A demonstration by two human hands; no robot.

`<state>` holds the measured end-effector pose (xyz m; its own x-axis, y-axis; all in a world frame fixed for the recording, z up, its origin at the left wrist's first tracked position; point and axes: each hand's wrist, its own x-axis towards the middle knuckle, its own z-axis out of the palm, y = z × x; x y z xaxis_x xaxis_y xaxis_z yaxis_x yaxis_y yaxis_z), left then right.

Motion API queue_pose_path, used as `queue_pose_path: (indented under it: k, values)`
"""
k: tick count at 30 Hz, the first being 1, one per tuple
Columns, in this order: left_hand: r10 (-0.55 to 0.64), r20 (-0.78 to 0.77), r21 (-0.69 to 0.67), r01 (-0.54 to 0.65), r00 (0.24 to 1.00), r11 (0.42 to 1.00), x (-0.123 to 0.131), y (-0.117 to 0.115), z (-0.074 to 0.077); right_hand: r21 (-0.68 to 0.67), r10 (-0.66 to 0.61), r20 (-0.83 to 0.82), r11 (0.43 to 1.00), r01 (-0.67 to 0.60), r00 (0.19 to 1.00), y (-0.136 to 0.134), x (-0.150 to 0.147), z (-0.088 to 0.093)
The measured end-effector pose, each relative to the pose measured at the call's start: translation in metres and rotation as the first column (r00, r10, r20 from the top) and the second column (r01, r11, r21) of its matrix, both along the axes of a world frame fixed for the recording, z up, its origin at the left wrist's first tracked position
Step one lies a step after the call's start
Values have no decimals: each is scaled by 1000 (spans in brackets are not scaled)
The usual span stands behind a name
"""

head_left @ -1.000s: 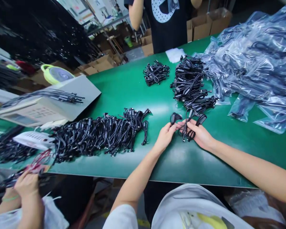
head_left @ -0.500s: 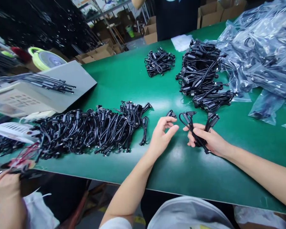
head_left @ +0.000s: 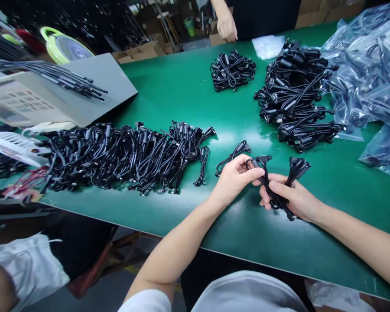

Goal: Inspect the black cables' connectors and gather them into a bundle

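Observation:
Several bundled black cables (head_left: 277, 197) are in my right hand (head_left: 299, 197), whose fingers and thumb close round their middle. My left hand (head_left: 235, 180) pinches the looped end of one of these cables between thumb and fingers, just left of the right hand. Just beyond my left hand, a single coiled cable (head_left: 232, 156) lies on the green table (head_left: 169, 219). A long heap of coiled black cables (head_left: 117, 160) stretches away to the left. Parts of the held cables are hidden behind my fingers.
Another cable pile (head_left: 297, 95) lies at the back right, beside clear plastic bags (head_left: 370, 82). A smaller pile (head_left: 233, 70) sits near the far edge, below a co-worker's hand (head_left: 226, 27). At left stand a grey box (head_left: 100, 82) and a white fan (head_left: 16, 145).
My left hand has moved right and closed on the end of a cable held in my right hand. A co-worker's hand has come into view at the far edge. The view has shifted.

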<state>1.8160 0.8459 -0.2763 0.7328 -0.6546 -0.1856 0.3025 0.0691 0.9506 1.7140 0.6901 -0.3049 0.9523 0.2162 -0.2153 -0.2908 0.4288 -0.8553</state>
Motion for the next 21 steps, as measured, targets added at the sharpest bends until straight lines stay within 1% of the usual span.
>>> queue_pose_path:
  k: [6,10,18,21]
  values:
    - [-21,33,53,19,999,998,2,3,5,-44,0,35,999,2,999,1,-2,-2]
    - [-65,19,20,65,998,998,3,5,7,-46,-11,41,999,13,999,1,-2,-3]
    - [-151,-8,-37,151,989,988,6,7,2,-52,-17,40,998,19,999,0,-1,-3]
    - [-165,-36,-59,162,986,985,6,7,1,-108,-57,81,992,66,995,3,-1,-3]
